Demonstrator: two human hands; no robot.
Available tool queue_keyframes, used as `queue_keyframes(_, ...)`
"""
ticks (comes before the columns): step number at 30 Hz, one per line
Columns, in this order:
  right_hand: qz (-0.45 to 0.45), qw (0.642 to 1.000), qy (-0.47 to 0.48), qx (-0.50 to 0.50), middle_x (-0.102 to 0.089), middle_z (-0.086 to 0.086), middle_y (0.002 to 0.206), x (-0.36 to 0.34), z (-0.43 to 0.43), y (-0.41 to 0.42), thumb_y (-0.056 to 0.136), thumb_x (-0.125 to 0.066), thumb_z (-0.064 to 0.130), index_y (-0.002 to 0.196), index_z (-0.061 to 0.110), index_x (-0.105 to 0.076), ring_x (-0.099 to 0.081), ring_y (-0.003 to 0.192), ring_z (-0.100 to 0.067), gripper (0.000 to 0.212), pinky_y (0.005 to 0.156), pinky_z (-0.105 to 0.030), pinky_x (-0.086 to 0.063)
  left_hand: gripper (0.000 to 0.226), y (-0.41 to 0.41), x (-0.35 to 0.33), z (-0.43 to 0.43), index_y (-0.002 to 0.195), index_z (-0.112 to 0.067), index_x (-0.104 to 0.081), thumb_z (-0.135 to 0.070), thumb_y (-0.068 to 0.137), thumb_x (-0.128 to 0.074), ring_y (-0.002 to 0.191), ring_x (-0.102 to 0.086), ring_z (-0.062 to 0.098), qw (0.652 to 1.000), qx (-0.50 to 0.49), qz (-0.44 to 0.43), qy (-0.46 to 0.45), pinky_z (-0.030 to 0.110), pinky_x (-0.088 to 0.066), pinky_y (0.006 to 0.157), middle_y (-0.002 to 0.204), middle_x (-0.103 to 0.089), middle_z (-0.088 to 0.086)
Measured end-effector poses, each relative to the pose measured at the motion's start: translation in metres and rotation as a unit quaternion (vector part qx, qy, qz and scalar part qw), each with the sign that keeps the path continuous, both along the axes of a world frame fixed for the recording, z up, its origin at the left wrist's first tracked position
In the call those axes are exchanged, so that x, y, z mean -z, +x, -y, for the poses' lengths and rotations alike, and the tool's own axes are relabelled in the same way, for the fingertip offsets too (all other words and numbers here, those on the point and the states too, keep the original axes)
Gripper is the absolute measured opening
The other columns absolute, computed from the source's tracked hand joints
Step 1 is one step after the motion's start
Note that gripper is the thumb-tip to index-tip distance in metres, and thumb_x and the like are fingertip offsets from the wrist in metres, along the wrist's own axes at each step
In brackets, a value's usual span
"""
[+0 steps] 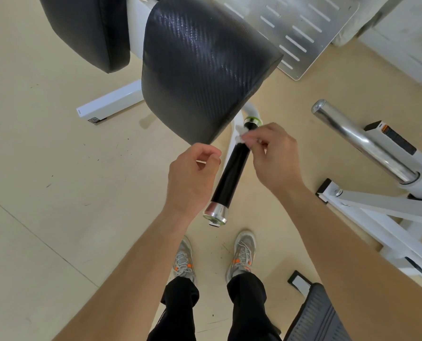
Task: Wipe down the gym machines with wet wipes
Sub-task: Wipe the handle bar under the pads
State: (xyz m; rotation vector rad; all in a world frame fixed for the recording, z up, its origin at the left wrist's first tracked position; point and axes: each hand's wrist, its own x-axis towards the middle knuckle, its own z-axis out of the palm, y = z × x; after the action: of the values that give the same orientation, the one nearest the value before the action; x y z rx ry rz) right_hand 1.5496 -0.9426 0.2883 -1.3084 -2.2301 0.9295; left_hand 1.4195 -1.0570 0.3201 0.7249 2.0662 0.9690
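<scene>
A black handle grip [230,177] with a silver end cap [215,214] sticks out toward me below a large black carbon-pattern pad [202,70]. My right hand [273,158] pinches a small white wet wipe [240,137] against the upper end of the grip, just under a green ring [253,120]. My left hand [192,178] hovers left of the grip with fingers curled and nothing in it, not touching the handle.
A second black pad [87,30] hangs at upper left. The white machine frame [111,103] rests on the beige floor. A chrome bar [362,141] and white frame [377,217] stand to the right. A perforated metal plate [301,33] lies at the back. My shoes [243,252] are below.
</scene>
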Motion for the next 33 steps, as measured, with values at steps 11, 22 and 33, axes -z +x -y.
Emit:
queue_keyframes(11,0.022,1.0,-0.013,0.004,-0.06,0.0,0.095,0.005,-0.02,0.001,0.093,-0.064,0.003,0.099,0.013,-0.078,-0.051,0.075,-0.008,0.018,0.074,-0.008,-0.041,0.017,-0.002,0.003,0.01,0.088,-0.038,-0.065,-0.023,0.095,-0.062,0.08,-0.063,-0.004,1.0,-0.003,-0.003,-0.002,0.002,-0.041,0.069,0.081,-0.067,-0.025)
queue_keyframes(22,-0.038,0.991,-0.096,-0.088,-0.065,0.012,0.087,-0.037,0.049,0.025,0.086,-0.074,0.003,0.092,0.027,-0.076,-0.063,0.081,-0.006,0.025,0.075,-0.015,-0.049,0.024,0.008,-0.012,0.013,0.115,-0.029,-0.07,-0.017,0.095,-0.063,0.095,-0.063,-0.006,0.995,0.078,0.048,0.033,0.007,-0.047,0.074,0.103,-0.069,-0.024)
queue_keyframes(33,-0.155,0.951,-0.267,0.031,-0.074,0.012,0.094,-0.061,0.082,0.008,0.09,-0.055,-0.01,0.104,0.022,-0.064,-0.071,0.093,-0.009,0.036,0.085,-0.024,-0.055,0.009,-0.002,-0.013,0.029,0.093,-0.02,-0.076,-0.024,0.085,-0.079,0.08,-0.07,0.009,0.998,0.007,0.047,0.031,0.026,-0.057,0.076,0.083,-0.074,-0.012)
